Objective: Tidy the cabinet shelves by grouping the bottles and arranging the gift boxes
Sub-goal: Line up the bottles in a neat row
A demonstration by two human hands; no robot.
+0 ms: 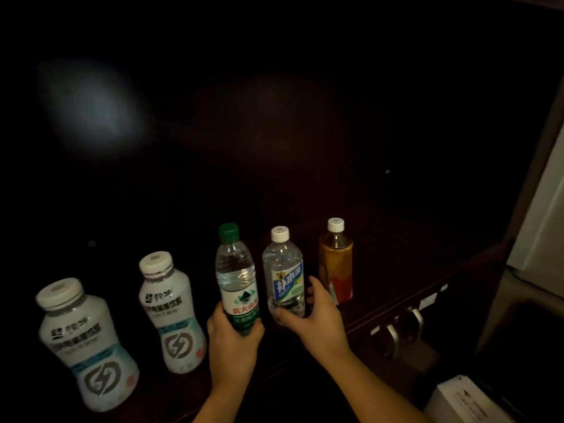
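Observation:
Several bottles stand in a row on a dark cabinet shelf (396,270). My left hand (233,346) grips the base of a clear water bottle with a green cap (235,270). My right hand (317,319) wraps the bottom of a clear bottle with a white cap and a blue label (283,270). To the right stands an amber tea bottle (335,264) with a white cap. Two white drink bottles sit to the left, one near the middle (171,312) and one at the far left (85,346).
The cabinet back is dark with a faint light patch at the upper left. Metal handles (396,328) show below the shelf edge at the right. A white box (467,401) lies at the bottom right. A pale appliance side (543,224) rises at the right edge.

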